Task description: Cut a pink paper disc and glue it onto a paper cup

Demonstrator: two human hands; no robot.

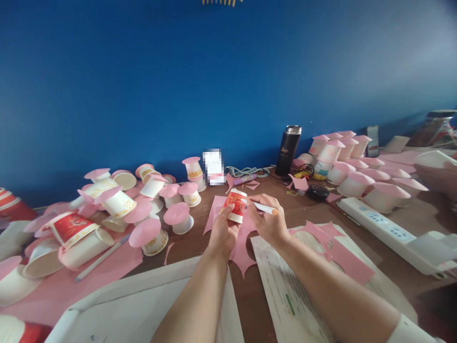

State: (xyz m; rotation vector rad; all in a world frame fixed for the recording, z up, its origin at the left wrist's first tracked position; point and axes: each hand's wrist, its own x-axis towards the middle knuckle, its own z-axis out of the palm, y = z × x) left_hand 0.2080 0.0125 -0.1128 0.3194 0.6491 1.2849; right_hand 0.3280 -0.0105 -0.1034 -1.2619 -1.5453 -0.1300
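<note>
head view: on the brown surface [307, 209], a white power strip [385, 233] lies right of the black flask [287, 152]. left of that flask and nearer the camera, the left hand [226, 229] has fingers clasping a red paper cup [236, 208], the right hand [267, 225] fingers pinching a white pen-like tool [263, 207].

Soft, moderate light brightens the blue wall [228, 85] toward the upper right, while its left side is dimmer and diffuse shadow gathers along its base. The red cup [236, 206] near the middle looks fairly clear, though lettering on the printed sheet [274, 288] is too soft to read. Wide-angle distortion stretches the jar [433, 128] and blurs the outer edges, and a pixelated patch [214, 166] masks detail near the centre.
</note>
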